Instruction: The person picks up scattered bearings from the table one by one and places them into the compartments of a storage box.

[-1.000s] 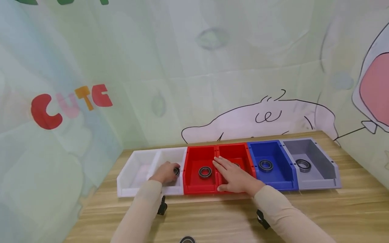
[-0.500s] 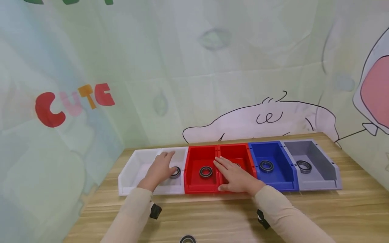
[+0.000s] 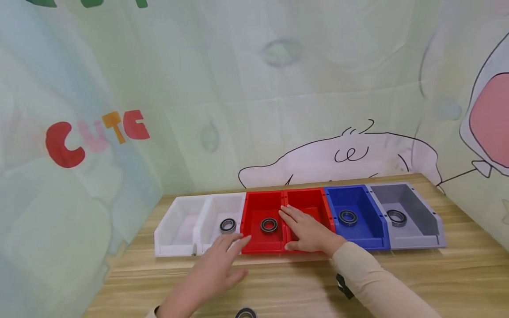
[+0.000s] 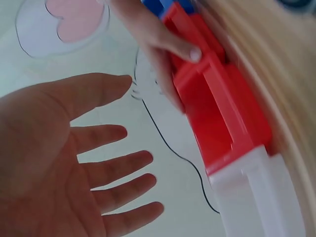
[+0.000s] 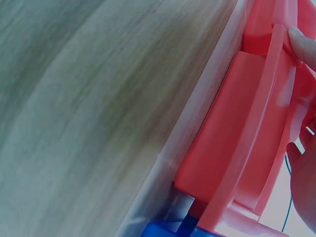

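My left hand (image 3: pixel 210 271) hovers, holding nothing, over the table just in front of the white bins, its fingers spread in the left wrist view. Past its fingertips, a bearing (image 3: pixel 228 225) lies in the right-hand white bin (image 3: pixel 214 204). My right hand (image 3: pixel 308 230) rests on the wall between two red bins, its thumb (image 5: pixel 302 47) at the front rim. One bearing (image 3: pixel 268 225) lies in the left red bin (image 3: pixel 262 201); my right hand covers much of the right red bin (image 3: pixel 306 196). Below my left hand, another bearing (image 3: pixel 246 313) is cut off by the frame's bottom edge.
Right of the red bins stand a blue bin (image 3: pixel 367 234) with a bearing (image 3: pixel 347 217) and a grey bin (image 3: pixel 417 242) with a bearing (image 3: pixel 396 217). The leftmost white bin (image 3: pixel 175 221) holds no bearing. A printed curtain (image 3: pixel 191 110) hangs behind the wooden table (image 3: pixel 294 291).
My left hand has let go of the bearing in the right-hand white bin, lifted off and drawn back toward the table's front. My right hand has stayed in place.
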`<state>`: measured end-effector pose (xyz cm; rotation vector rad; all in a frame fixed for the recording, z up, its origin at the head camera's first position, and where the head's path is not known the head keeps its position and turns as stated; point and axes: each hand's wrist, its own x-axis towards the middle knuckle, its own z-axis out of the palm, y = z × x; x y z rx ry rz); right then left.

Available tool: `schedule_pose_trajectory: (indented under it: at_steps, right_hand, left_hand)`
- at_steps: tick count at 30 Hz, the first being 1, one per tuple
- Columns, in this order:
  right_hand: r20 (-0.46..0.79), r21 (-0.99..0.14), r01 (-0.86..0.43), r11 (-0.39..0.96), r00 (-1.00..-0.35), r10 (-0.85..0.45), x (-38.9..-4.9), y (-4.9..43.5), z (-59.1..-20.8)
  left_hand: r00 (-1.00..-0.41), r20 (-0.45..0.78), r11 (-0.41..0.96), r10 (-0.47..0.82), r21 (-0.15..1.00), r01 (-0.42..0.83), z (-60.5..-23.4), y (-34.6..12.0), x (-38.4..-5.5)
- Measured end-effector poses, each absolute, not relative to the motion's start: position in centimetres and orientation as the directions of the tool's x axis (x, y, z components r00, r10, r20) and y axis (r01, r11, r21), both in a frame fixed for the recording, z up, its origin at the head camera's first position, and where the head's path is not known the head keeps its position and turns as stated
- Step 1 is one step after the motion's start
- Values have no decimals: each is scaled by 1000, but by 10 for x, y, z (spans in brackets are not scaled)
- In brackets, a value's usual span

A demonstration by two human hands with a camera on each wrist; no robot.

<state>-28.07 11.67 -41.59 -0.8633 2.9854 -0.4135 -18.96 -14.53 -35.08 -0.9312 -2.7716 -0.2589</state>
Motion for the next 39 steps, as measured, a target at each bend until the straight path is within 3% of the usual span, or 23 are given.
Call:
schedule_pose_trajectory:
  at_steps: [8, 19, 30, 39]
  right_hand:
    - [63, -260, -521, 813, -850, -524, -282, 117, -415]
    - [67, -284, -522, 804, -848, -526, -280, 118, -415]
    - [64, -301, -525, 796, -844, -532, -278, 116, -416]
    - [64, -311, -519, 796, -847, -527, -277, 117, -412]
  left_hand:
    - [-789, -22, 775, 614, 208, 597, -360, -148, -155]
    - [-742, -222, 768, 633, 300, 566, -411, -146, -150]
    - [-746, -264, 787, 611, 302, 538, -427, -140, -156]
    - [-712, -100, 705, 695, 292, 646, -426, -150, -162]
